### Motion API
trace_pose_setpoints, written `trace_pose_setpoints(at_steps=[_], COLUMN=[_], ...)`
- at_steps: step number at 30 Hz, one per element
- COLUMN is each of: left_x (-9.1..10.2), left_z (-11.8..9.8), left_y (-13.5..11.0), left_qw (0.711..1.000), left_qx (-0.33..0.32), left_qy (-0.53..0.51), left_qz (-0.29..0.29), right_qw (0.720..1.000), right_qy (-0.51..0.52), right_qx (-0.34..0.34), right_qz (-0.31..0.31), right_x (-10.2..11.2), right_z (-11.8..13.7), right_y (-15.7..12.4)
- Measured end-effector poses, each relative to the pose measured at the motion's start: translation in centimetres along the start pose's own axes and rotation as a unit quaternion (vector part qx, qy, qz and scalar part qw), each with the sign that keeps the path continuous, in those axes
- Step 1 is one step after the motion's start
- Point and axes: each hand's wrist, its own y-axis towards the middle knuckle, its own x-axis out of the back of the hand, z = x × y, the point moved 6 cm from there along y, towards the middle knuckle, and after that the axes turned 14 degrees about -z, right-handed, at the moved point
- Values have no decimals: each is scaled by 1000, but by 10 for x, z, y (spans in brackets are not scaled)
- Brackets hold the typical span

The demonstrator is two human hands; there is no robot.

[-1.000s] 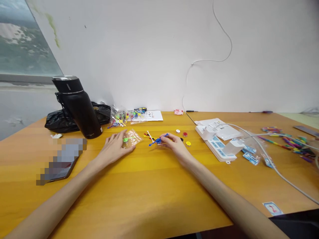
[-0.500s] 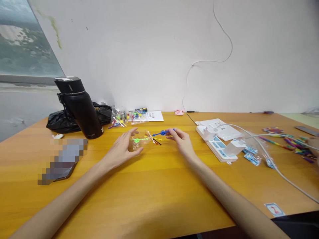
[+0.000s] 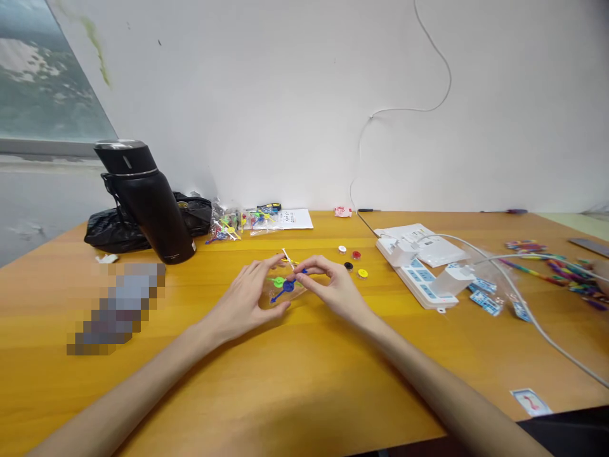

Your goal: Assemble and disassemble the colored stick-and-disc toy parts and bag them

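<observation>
Fingertips of the right hand (image 3: 333,289) pinch one end of a blue pin (image 3: 287,287), a thin stick with a round disc partway along it, just left of frame centre. The left hand (image 3: 254,297) is curled loosely around a small clear bag (image 3: 281,291), thumb and forefinger holding its edge; a green piece (image 3: 278,280) shows inside it, and the blue pin's disc sits at or just inside the mouth, though which I cannot tell.

Behind the hands lie a few loose sticks (image 3: 287,257), and to their right four small discs (image 3: 353,261) in white, red, black and yellow. At upper left stands a black flask (image 3: 147,203) in front of a black pouch (image 3: 118,231); more bagged pins (image 3: 235,223) lie beside a paper slip (image 3: 295,219). A white power strip (image 3: 421,276) with its cable (image 3: 523,314) fills the right side of the wooden table (image 3: 295,374).

Done well, this seems to call for the left thumb and forefinger to keep the film taut and the mouth wide, while the right feeds the pin in lengthwise, disc first, so the tip does not snag or pierce the plastic.
</observation>
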Motion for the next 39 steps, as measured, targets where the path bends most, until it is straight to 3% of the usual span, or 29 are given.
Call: trace_pose_setpoints(at_steps=[7, 13, 21, 25, 29, 39], left_x=[1, 1, -2, -2, -1, 17], left_z=[-4, -6, 5, 7, 20, 63], left_y=[-1, 0, -1, 0, 2, 10], left_qw=[1000, 1000, 999, 998, 996, 989], left_qx=[-15, -25, -2, -25, -32, 6], left_qy=[-5, -4, 34, 53, 77, 145], left_qz=[-9, -14, 14, 26, 11, -19], right_qw=[997, 993, 995, 981, 958, 937], right_qy=[76, -6, -83, -187, -269, -301], right_qx=[-20, -27, 6, 54, 95, 144], right_qz=[19, 116, 54, 17, 37, 103], right_x=[-3, -8, 2, 11, 10, -5], right_z=[-8, -7, -15, -27, -37, -43], right_y=[2, -2, 5, 8, 6, -4])
